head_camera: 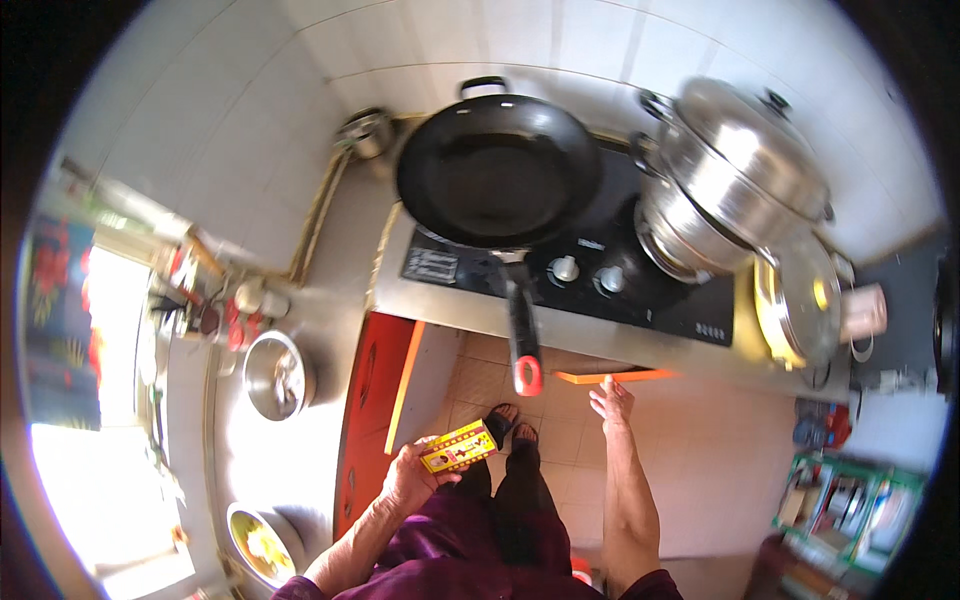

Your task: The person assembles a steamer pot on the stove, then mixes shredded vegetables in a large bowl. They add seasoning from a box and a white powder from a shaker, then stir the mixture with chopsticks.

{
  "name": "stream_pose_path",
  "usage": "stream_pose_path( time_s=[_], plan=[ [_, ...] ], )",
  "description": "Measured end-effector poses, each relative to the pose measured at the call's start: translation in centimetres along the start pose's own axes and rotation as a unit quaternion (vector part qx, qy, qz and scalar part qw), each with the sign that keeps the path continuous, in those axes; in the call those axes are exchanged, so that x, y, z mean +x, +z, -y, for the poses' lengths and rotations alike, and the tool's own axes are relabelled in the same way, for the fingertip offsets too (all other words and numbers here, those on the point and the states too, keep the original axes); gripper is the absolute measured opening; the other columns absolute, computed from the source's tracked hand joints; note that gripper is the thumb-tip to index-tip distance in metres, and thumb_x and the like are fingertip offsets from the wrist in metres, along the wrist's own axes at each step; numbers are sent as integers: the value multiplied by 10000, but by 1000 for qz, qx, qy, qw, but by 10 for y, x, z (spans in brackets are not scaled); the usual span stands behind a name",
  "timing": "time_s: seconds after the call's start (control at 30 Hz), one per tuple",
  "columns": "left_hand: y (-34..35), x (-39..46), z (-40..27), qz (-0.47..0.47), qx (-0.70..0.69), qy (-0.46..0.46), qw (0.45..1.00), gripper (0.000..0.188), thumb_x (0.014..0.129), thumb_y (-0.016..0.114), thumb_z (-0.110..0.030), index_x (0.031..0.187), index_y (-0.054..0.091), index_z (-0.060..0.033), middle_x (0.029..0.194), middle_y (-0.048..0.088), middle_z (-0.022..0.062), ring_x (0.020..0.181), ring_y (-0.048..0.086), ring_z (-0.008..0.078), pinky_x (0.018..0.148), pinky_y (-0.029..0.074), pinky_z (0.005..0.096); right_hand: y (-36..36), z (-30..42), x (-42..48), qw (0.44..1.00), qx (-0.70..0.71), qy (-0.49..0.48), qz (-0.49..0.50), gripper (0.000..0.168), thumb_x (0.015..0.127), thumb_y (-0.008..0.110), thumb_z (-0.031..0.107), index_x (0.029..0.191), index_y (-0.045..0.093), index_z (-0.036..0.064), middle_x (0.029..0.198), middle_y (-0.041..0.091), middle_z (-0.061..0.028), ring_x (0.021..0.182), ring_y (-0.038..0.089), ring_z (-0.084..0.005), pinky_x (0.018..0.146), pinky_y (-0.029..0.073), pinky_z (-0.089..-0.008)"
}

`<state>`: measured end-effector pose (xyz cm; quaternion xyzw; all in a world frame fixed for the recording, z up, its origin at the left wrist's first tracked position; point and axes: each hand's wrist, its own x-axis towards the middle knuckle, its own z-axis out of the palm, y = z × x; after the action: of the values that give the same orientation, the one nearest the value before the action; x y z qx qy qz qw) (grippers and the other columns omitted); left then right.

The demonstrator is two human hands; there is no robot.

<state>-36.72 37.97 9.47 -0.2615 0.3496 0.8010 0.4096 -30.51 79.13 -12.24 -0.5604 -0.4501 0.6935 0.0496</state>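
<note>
My left hand (409, 480) grips a small yellow and red carton (459, 447), which bears writing and pictures. It is held in front of my waist. My right hand (616, 409) reaches out under the cooktop edge with its fingers apart. One fingertip is at the orange edge of a cabinet door (616, 377), which stands ajar below the counter; whether it presses on the edge I cannot tell. Another cabinet door (405, 386), also orange-edged, stands open on the left. Above them, a black wok (502, 180) rests on the gas cooktop (675, 307), its red-tipped handle (523, 337) jutting past the counter edge.
A lidded steel steamer pot (720, 172) stands on the right side of the cooktop, beside a yellow pot with a glass lid (806, 300). Along the left counter are a steel bowl (277, 375) and a bowl of cut food (262, 544). A green-framed rack (847, 510) stands at lower right.
</note>
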Motion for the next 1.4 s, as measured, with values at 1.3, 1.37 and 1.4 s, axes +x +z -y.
stream_pose_path(
  time_s=[1.3,1.37,1.4],
  plan=[
    [-168,-271,95,-137,-339,484,795,497,973,463,-337,1351,525,-19,1267,619,228,1056,670,381,797,605,430,242,-121,-170,248,-618,-657,353,199,861,644,265,783,743,111,914,648,-58,1041,575,-253,1182,116,-646],
    [-181,-281,88,-136,-336,488,794,498,962,468,-342,1346,526,-30,1266,621,213,1049,669,376,789,597,448,222,-109,-162,197,-662,-646,326,193,832,656,263,750,737,109,883,648,-56,1032,572,-249,1189,105,-642],
    [-190,-285,85,-129,-333,491,794,496,967,467,-345,1349,523,-36,1265,624,209,1039,673,376,785,596,447,212,-103,-158,191,-689,-626,311,191,831,656,263,762,745,108,887,656,-58,1064,568,-251,1188,104,-645]
  ],
)
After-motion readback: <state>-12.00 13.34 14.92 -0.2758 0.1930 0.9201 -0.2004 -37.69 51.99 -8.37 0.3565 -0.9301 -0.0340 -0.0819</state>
